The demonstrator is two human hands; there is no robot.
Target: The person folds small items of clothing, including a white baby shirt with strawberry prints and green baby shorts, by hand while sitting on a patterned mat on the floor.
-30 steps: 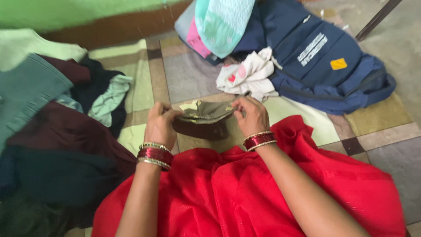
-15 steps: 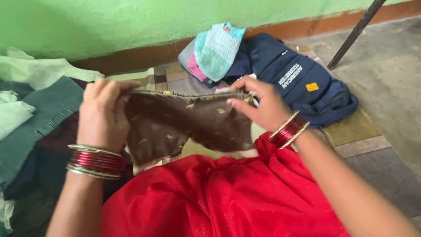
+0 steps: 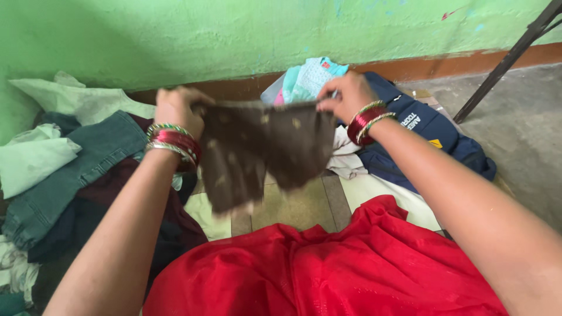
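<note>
Head view: a brown garment [image 3: 266,149] with small gold motifs is held up in the air, stretched between both hands above a red cloth [image 3: 316,269]. Its top edge is pinched by the closed fingers of the left hand [image 3: 175,108] and the right hand [image 3: 342,93]. Red bangles [image 3: 172,143] are worn on the left wrist. A clothes pile [image 3: 64,169] lies at the left; a navy backpack [image 3: 433,137] lies against the green wall [image 3: 205,35].
</note>
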